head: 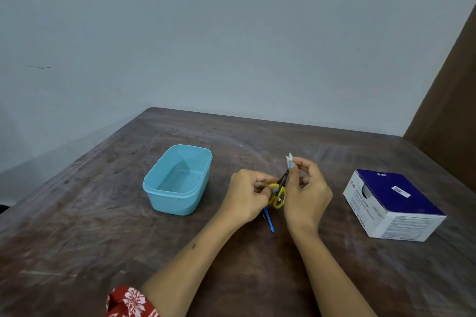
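Head view: left hand (247,195) grips scissors (279,197), right hand (306,193) pinches white packet (289,159) at blades; slip could cut pinching hand.

A blue plastic tub (177,180) blocks the left hand (247,195) at 9 o'clock, and a swab box (394,203) blocks the right hand (306,193) at 3 o'clock. The tabletop (257,136) lies open at 12 o'clock.

Blue tub (175,203), swab box (394,203), brown table (103,239)
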`<control>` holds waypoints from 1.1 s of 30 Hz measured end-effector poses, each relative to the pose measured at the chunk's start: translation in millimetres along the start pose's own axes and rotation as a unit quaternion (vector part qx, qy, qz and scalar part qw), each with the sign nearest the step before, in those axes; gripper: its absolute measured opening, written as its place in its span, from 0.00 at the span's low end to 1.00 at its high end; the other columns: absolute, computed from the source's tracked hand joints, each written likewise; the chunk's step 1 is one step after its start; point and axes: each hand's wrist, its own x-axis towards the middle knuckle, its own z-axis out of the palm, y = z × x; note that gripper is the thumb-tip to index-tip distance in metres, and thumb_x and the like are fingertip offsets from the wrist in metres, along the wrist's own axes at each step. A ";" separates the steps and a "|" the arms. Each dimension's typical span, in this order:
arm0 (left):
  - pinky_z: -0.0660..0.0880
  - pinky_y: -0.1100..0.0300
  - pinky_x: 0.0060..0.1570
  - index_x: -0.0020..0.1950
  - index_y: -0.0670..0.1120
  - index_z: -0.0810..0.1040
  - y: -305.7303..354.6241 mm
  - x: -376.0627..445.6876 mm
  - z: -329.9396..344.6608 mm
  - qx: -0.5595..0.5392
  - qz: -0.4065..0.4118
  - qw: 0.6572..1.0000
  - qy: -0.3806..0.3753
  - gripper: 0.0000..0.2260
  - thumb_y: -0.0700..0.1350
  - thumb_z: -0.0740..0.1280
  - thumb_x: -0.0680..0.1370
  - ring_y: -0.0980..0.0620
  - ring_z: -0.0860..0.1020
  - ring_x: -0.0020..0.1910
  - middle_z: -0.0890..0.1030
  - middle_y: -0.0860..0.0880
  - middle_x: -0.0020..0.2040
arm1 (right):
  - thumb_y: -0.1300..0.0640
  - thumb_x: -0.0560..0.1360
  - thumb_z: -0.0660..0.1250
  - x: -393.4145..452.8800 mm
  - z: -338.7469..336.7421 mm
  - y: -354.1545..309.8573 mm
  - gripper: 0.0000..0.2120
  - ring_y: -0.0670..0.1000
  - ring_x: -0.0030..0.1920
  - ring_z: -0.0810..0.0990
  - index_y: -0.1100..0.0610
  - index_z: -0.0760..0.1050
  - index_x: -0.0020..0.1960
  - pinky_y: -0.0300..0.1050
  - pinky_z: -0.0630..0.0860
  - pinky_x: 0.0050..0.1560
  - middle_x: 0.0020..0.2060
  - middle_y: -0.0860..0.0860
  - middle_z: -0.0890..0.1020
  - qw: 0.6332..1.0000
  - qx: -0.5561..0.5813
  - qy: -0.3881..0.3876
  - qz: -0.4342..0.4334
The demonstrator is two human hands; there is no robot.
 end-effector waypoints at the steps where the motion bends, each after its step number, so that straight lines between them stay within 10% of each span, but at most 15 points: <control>1: 0.80 0.67 0.42 0.56 0.40 0.81 -0.5 0.9 -0.5 -0.006 0.003 1.000 0.015 0.11 0.35 0.67 0.75 0.54 0.83 0.42 0.84 0.44 0.48 | 0.60 0.74 0.67 -1.3 0.6 0.3 0.05 0.50 0.32 0.78 0.51 0.79 0.47 0.53 0.77 0.35 0.36 0.47 0.81 1.000 -0.012 -0.014 -0.021; 7: 0.79 0.65 0.44 0.55 0.41 0.81 -3.4 6.0 -3.5 -0.120 -0.021 0.990 0.076 0.10 0.35 0.66 0.76 0.57 0.82 0.43 0.84 0.47 0.45 | 0.63 0.73 0.69 -6.8 3.3 -2.7 0.05 0.45 0.34 0.75 0.54 0.81 0.46 0.30 0.65 0.34 0.41 0.47 0.79 0.980 -0.107 -0.097 -0.133; 17: 0.80 0.56 0.45 0.48 0.44 0.83 -5.5 9.2 -4.5 -0.248 -0.076 0.954 0.148 0.09 0.34 0.66 0.76 0.51 0.82 0.41 0.85 0.47 0.41 | 0.60 0.65 0.69 -11.7 5.6 -5.5 0.01 0.50 0.33 0.76 0.56 0.78 0.36 0.37 0.68 0.34 0.33 0.49 0.78 0.949 -0.168 -0.123 -0.238; 33: 0.81 0.57 0.42 0.48 0.46 0.83 -5.5 8.5 -3.8 -0.230 -0.055 0.966 0.101 0.08 0.36 0.67 0.75 0.53 0.83 0.39 0.85 0.50 0.39 | 0.60 0.70 0.72 -5.7 1.5 -1.0 0.04 0.50 0.36 0.77 0.56 0.79 0.44 0.47 0.76 0.37 0.37 0.49 0.80 0.978 -0.137 -0.083 -0.137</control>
